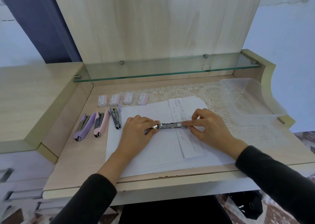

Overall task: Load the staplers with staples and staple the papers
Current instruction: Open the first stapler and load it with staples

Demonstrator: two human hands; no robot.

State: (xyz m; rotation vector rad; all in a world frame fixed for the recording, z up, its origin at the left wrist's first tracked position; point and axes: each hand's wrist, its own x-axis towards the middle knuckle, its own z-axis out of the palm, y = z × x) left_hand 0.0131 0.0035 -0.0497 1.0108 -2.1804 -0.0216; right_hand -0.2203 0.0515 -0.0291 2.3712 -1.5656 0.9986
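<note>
My left hand (138, 128) lies palm down on the big white sheet (150, 155), fingers curled over the left end of the opened metal stapler (170, 126), pinning it to the paper. My right hand (210, 127) meets it from the other side, thumb and forefinger pinching the right end of the stapler's shiny channel, the other fingers loosely bent; I cannot tell whether a strip of staples sits under those fingertips. The stapler lies flat between my two hands, crossing the edge of a narrow stack of papers (186, 108) that runs beneath my right hand. Just beyond my left hand's knuckles a third stapler (116, 119) lies with its metal side up, and further out on that side are the pink stapler (100, 124) and the purple stapler (84, 129), side by side. Past them, away from me, four small staple boxes (102, 101) stand in a row. Beyond my right hand, a clear plastic tub (252, 103) rests on a lace mat (196, 90).
</note>
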